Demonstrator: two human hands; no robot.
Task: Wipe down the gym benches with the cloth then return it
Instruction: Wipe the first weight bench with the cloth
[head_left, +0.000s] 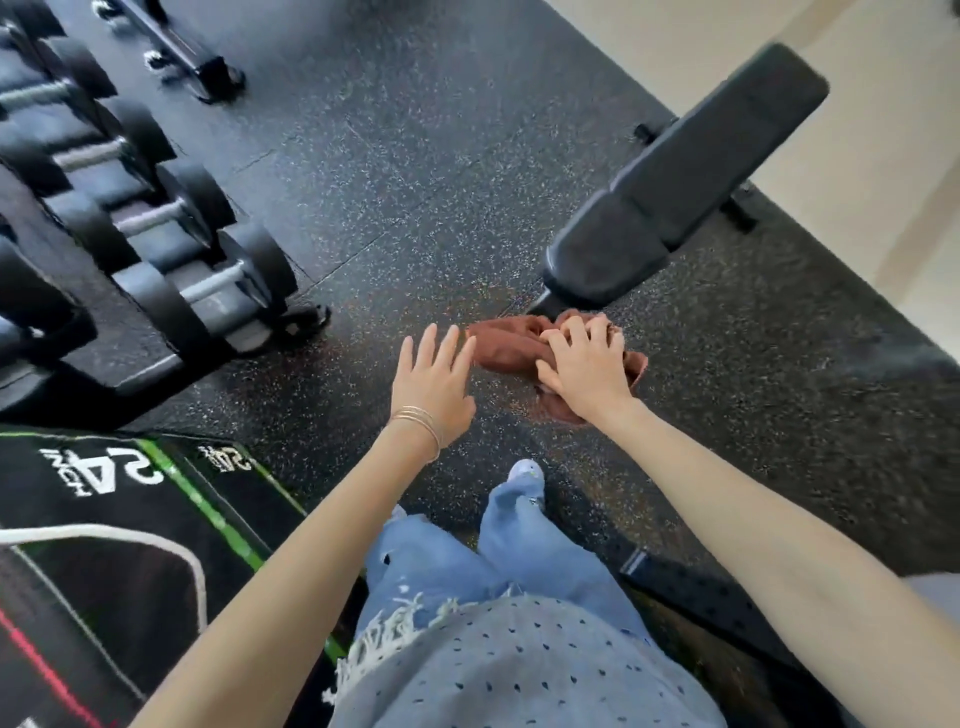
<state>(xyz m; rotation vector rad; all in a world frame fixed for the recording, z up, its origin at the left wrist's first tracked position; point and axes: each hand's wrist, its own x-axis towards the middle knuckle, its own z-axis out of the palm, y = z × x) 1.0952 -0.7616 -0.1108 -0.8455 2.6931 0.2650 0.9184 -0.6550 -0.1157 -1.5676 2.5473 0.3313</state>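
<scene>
The right hand (584, 371) grips the bunched brown cloth (506, 340), fingers curled into it, held out just short of the near end of the gym bench (691, 171). The left hand (434, 382) is open, fingers spread and empty, just beside the cloth. The bench lies ahead and rightward, its long axis running away to the far right; the right hand is nearer, so the reach looks short.

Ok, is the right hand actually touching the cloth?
Touching. The head view shows the right hand gripping the bunched brown cloth, fingers curled over it.
</scene>
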